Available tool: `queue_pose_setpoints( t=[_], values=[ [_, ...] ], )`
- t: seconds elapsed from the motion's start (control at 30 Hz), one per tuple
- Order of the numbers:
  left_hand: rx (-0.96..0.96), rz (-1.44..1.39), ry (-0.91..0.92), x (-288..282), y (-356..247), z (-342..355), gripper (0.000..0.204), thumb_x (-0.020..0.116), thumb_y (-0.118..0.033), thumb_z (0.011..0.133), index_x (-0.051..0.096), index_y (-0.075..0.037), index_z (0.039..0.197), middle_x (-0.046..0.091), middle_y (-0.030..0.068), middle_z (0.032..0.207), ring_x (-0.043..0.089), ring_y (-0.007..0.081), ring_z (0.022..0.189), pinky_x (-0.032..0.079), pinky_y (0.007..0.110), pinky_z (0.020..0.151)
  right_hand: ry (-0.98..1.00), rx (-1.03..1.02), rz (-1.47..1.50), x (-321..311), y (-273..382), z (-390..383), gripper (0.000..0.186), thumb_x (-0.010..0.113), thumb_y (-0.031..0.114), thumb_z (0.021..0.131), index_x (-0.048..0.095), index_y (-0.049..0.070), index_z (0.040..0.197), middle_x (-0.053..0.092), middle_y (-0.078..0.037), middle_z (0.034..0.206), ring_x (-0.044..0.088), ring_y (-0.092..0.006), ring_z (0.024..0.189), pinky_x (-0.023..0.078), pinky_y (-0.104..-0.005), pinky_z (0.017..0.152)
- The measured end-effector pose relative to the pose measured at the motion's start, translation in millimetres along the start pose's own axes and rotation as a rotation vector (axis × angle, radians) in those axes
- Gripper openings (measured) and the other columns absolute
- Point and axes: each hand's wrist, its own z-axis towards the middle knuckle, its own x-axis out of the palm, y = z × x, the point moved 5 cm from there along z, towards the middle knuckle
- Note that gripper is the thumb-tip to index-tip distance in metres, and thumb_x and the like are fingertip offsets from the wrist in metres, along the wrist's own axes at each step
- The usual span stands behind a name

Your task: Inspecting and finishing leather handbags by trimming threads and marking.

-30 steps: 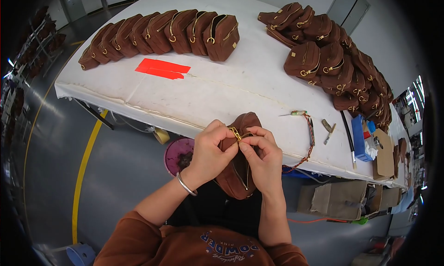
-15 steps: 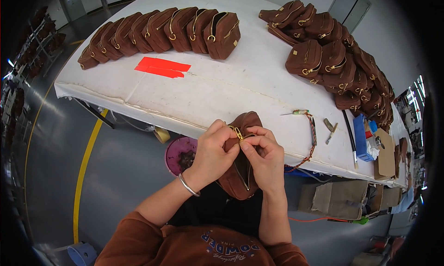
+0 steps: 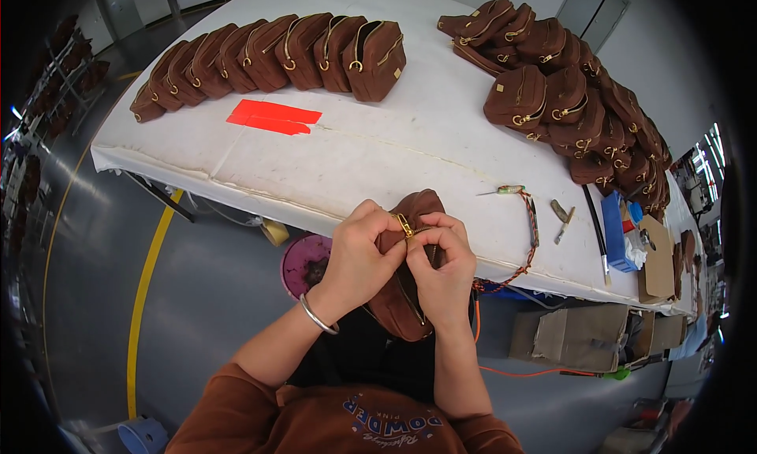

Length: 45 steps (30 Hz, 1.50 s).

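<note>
A small brown zip bag (image 3: 400, 310) is in front of me, tilted against the table's near edge, its gold-toothed zip partly open. My left hand (image 3: 359, 253) is closed in a pinch on the bag beside the gold zip pull (image 3: 406, 227). Close against it, my right hand (image 3: 443, 266) pinches the zip edge just below the pull. The fingertips nearly meet, and they hide exactly what lies between them. A silver bangle circles my left wrist.
The white table (image 3: 378, 158) carries a row of brown bags (image 3: 264, 56), a bag pile (image 3: 583, 99) and red strips (image 3: 272, 116). An awl (image 3: 511, 190), a brush (image 3: 597, 233) and a blue box (image 3: 615, 225) lie right. A pink bin (image 3: 296, 266) stands below.
My right hand has shifted slightly left along the zip. Both hands keep their pinch, and the bag stays almost where it was. The whole view has moved a little.
</note>
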Motion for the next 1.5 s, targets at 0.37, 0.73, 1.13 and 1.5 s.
queue_pose_setpoints(
  t=[0.37, 0.73, 1.13, 1.5],
  values=[
    [-0.035, -0.002, 0.009, 0, 2, 0, 0.016, 0.073, 0.001, 0.070, 0.063, 0.000, 0.082, 0.058, 0.0094, 0.080, 0.059, 0.0200, 0.067, 0.045, 0.029, 0.061, 0.051, 0.076, 0.060, -8, -4, -2, 0.009, 0.071, 0.002, 0.081, 0.068, 0.001, 0.090, 0.061, -0.013, 0.114, 0.061, -0.0252, 0.107, 0.047, -0.0338, 0.092],
    [-0.013, 0.016, 0.006, 0, 2, -3, 0.017, 0.075, 0.000, 0.070, 0.063, 0.000, 0.083, 0.057, 0.0095, 0.080, 0.058, 0.0210, 0.070, 0.045, 0.029, 0.063, -0.029, 0.101, 0.093, -3, -4, -5, 0.010, 0.071, 0.002, 0.080, 0.070, 0.000, 0.090, 0.063, -0.012, 0.113, 0.061, -0.0243, 0.106, 0.047, -0.0331, 0.092],
    [-0.023, -0.048, -0.034, 2, 8, -3, 0.019, 0.070, 0.003, 0.071, 0.061, 0.000, 0.088, 0.058, 0.0075, 0.085, 0.057, 0.0178, 0.077, 0.046, 0.028, 0.072, -0.026, 0.089, 0.237, -18, -1, -17, 0.006, 0.068, -0.003, 0.080, 0.066, 0.000, 0.085, 0.061, -0.014, 0.115, 0.061, -0.0225, 0.105, 0.047, -0.0314, 0.092],
    [-0.330, -0.469, -0.008, 4, 13, -7, 0.025, 0.071, 0.004, 0.081, 0.060, 0.001, 0.104, 0.066, 0.0038, 0.100, 0.062, 0.0098, 0.093, 0.050, 0.025, 0.084, -0.444, 0.001, -0.818, -240, -50, -24, 0.006, 0.065, -0.001, 0.084, 0.065, -0.003, 0.089, 0.064, -0.015, 0.085, 0.065, -0.0266, 0.070, 0.052, -0.0334, 0.065]
  ],
)
